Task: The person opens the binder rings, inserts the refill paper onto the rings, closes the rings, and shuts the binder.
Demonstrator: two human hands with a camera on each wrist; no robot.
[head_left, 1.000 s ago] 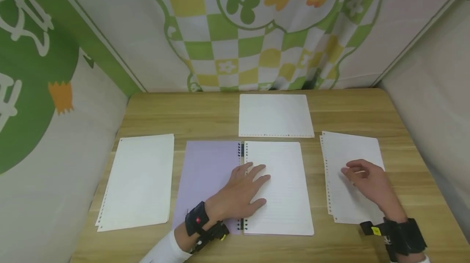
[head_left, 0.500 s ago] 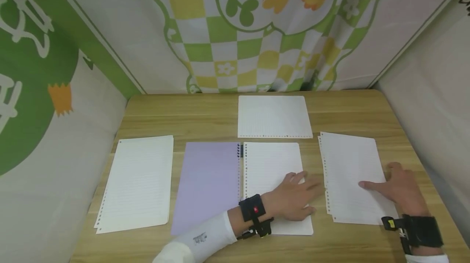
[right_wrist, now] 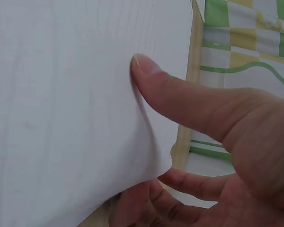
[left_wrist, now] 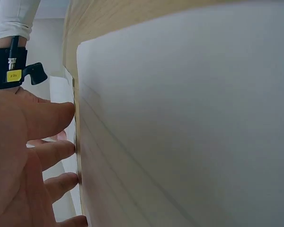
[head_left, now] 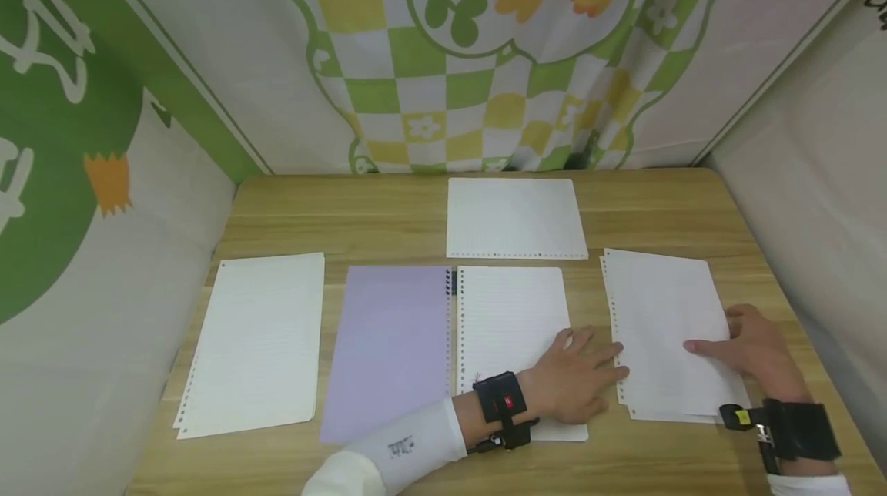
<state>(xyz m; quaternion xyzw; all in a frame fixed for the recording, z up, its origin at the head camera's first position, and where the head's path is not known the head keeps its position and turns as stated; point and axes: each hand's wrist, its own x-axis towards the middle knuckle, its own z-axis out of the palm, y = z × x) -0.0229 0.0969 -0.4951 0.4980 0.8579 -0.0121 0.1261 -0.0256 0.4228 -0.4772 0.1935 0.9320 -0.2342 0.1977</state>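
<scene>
At the right lies a small stack of punched loose-leaf paper (head_left: 654, 311), its sheets slightly offset. My right hand (head_left: 758, 346) pinches the right edge of its top paper, thumb above and fingers beneath; in the right wrist view the paper edge (right_wrist: 132, 156) bends upward there. My left hand (head_left: 571, 380) reaches across with fingers spread, fingertips at the stack's punched left edge. Under that hand is an open ring notebook, with a lined page (head_left: 513, 303) at right and a purple cover (head_left: 395, 342) at left. The left hand and wrist cover the lower part of the page.
Another stack of punched sheets (head_left: 256, 342) lies at the left of the wooden table (head_left: 346, 219). A sheet turned sideways (head_left: 516, 219) lies behind the notebook. A patterned curtain (head_left: 485, 95) hangs at the table's far edge.
My left hand has moved right, from the notebook's spine to the right stack's edge. My right hand has shifted right from above the stack to its outer edge and taken hold of paper.
</scene>
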